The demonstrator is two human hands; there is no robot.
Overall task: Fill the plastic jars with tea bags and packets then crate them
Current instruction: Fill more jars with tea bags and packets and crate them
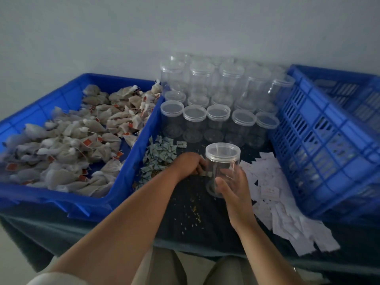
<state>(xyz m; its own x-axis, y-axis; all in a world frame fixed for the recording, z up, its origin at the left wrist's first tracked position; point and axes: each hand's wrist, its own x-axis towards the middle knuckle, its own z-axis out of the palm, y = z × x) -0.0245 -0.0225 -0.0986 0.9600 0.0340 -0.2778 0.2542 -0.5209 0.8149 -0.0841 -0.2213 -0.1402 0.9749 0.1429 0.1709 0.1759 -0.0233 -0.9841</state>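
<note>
Careful: the lidded jar your right hand wraps near the counter's front middle stays unfillable until opened and could tip onto the white packets, while your left hand, curled over small grey packets, hides whatever it pinches.

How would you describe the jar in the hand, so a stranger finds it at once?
Between the two blue crates, clear jars stand in rows. One jar stands apart in front, nearest the person. Only this jar is gripped by the right hand.
</note>
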